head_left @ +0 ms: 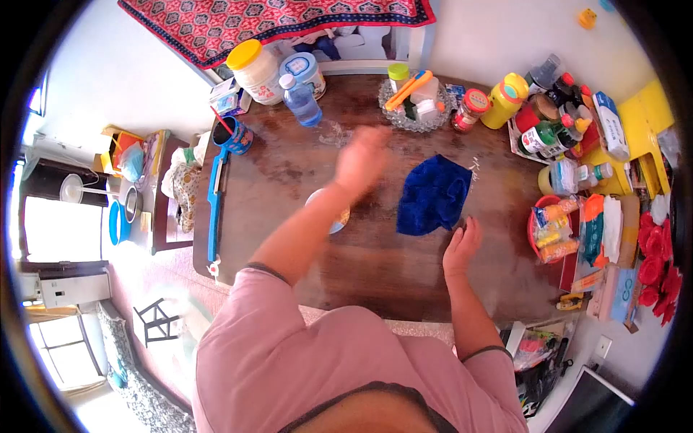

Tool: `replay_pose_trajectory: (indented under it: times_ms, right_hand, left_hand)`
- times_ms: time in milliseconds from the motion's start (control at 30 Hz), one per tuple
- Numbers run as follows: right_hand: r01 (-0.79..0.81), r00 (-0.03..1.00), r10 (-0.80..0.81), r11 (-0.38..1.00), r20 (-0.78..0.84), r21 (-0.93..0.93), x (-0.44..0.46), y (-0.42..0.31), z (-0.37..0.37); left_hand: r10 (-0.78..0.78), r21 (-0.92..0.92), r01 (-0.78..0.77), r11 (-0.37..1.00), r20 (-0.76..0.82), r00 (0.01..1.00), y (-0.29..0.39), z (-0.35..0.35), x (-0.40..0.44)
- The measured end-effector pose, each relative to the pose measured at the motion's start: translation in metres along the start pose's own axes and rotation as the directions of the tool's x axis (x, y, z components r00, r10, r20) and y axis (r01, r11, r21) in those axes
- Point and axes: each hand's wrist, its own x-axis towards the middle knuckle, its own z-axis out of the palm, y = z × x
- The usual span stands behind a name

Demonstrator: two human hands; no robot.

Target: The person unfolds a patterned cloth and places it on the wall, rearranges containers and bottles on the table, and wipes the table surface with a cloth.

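My left hand [364, 160] is over the middle of the brown table [375, 278], smeared by motion, so its fingers and anything in them cannot be made out. A round, light-rimmed item with a coloured middle [339, 221] lies partly hidden under my left forearm. To the right of that hand, a crumpled dark blue cloth [434, 195] lies on the tabletop. My right hand [463, 247] rests on the table just below the cloth's lower right corner, with its fingers extended and nothing visible in it.
Along the back stand a yellow-lidded jar [256, 72], a water bottle [301, 101] and a glass dish [416, 108] of small items. Bottles [541, 137] and a red basket [554, 229] line the right. A blue cup [234, 136] and long blue object [215, 209] are left.
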Motion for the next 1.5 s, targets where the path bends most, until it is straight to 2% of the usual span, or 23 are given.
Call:
replay_pose_trajectory:
  times_ms: [33, 67, 100, 167, 233, 367, 467, 533, 667, 733, 900, 1033, 1100, 1233, 1333, 1433, 1500]
  right_hand:
    - [-0.004, 1.0, 0.004, 1.0, 0.013, -0.005, 0.0, -0.001, 0.0]
    - [0.001, 1.0, -0.001, 1.0, 0.018, -0.002, 0.001, -0.002, 0.0]
    - [0.008, 1.0, -0.008, 0.999, 0.021, -0.033, 0.002, -0.004, 0.0]
    - [0.016, 1.0, -0.015, 0.997, 0.024, -0.071, 0.0, -0.004, -0.001]
    - [0.055, 0.998, -0.051, 0.987, 0.032, -0.152, 0.001, -0.003, -0.001]
    - [0.042, 0.997, -0.03, 0.984, 0.072, -0.174, 0.003, -0.006, -0.005]
    - [0.056, 0.996, -0.039, 0.975, 0.08, -0.214, 0.003, -0.005, -0.002]
    - [0.044, 0.996, -0.027, 0.979, 0.087, -0.201, 0.003, -0.007, -0.003]
    - [0.042, 0.994, -0.012, 0.96, 0.11, -0.277, 0.005, -0.011, -0.006]
    - [0.075, 0.994, -0.052, 0.967, 0.098, -0.244, 0.006, -0.01, -0.006]
    - [0.053, 0.991, -0.021, 0.966, 0.13, -0.252, 0.007, -0.011, -0.008]
    - [0.03, 0.993, 0.001, 0.966, 0.122, -0.256, 0.006, -0.013, -0.007]
    - [0.03, 0.994, -0.001, 0.965, 0.113, -0.259, 0.006, -0.013, -0.005]
    - [0.045, 0.992, -0.013, 0.967, 0.128, -0.251, 0.007, -0.011, -0.008]
    - [0.044, 0.991, -0.005, 0.959, 0.137, -0.282, 0.009, -0.016, -0.011]
    - [0.013, 0.993, 0.014, 0.974, 0.116, -0.224, 0.006, -0.015, -0.009]
    - [0.016, 0.994, 0.007, 0.976, 0.108, -0.216, 0.006, -0.014, -0.008]
  left_hand:
    - [-0.133, 0.015, 0.139, 0.99, -0.2, 0.971, -0.02, -0.022, 0.009]
    - [-0.2, 0.076, 0.231, 0.97, -0.294, 0.935, -0.039, -0.047, 0.014]
    - [-0.28, -0.026, 0.294, 0.955, -0.399, 0.873, -0.083, -0.052, 0.014]
    - [-0.457, 0.004, 0.518, 0.856, -0.463, 0.759, -0.124, -0.065, 0.016]
    - [-0.557, -0.051, 0.602, 0.797, -0.447, 0.7, -0.142, -0.061, 0.019]
    - [-0.595, -0.082, 0.609, 0.789, -0.352, 0.722, -0.16, -0.043, 0.033]
    - [-0.614, -0.138, 0.617, 0.774, -0.399, 0.681, -0.158, -0.028, 0.041]
    - [-0.575, -0.192, 0.553, 0.811, -0.437, 0.691, -0.159, -0.018, 0.044]
    - [-0.576, -0.212, 0.54, 0.814, -0.408, 0.709, -0.145, 0.002, 0.062]
    - [-0.547, -0.212, 0.506, 0.836, -0.395, 0.738, -0.147, 0.012, 0.076]
    - [-0.523, -0.202, 0.485, 0.851, -0.409, 0.748, -0.153, 0.024, 0.111]
    - [-0.53, -0.191, 0.504, 0.843, -0.459, 0.713, -0.152, 0.029, 0.128]
    - [-0.559, -0.204, 0.537, 0.818, -0.501, 0.661, -0.156, 0.035, 0.135]
    - [-0.559, -0.258, 0.504, 0.824, -0.517, 0.649, -0.167, 0.049, 0.147]
    - [-0.623, -0.272, 0.581, 0.767, -0.533, 0.572, -0.152, 0.047, 0.151]
    - [-0.594, -0.273, 0.542, 0.795, -0.531, 0.604, -0.161, 0.05, 0.156]
    - [-0.616, -0.253, 0.584, 0.771, -0.529, 0.584, -0.158, 0.05, 0.157]
